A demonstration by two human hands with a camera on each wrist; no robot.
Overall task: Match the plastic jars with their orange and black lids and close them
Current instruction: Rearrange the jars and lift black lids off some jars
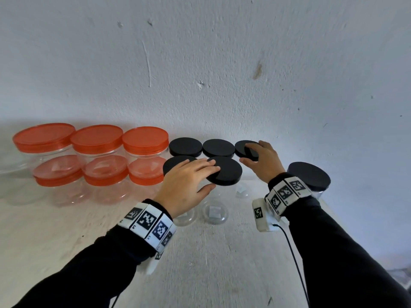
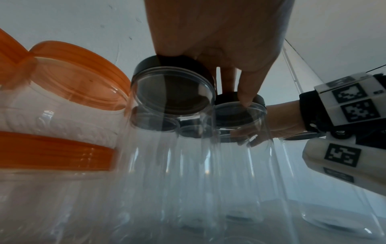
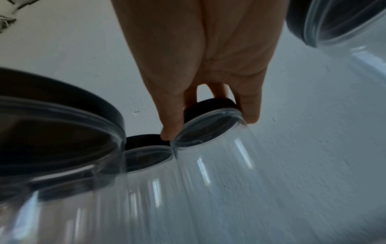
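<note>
Several clear jars with black lids stand in a cluster at the middle of the white table. My left hand (image 1: pixel 213 177) lies over the front middle black lid (image 1: pixel 231 172), fingers across its top and thumb at its rim; in the left wrist view my thumb touches that lid (image 2: pixel 256 99). My right hand (image 1: pixel 244 154) grips the back right black lid (image 1: pixel 241 146), and in the right wrist view thumb and fingers curl round this lid (image 3: pixel 208 105) on its clear jar (image 3: pixel 219 165). Orange-lidded jars (image 1: pixel 97 138) sit stacked two high at the left.
One more black-lidded jar (image 1: pixel 309 176) stands apart at the right, close behind my right wrist. A white wall (image 1: pixel 222 74) rises directly behind the jars. Bare table surface (image 1: pixel 200 263) stretches toward me, with a cable (image 1: pixel 293 258) hanging from my right wrist.
</note>
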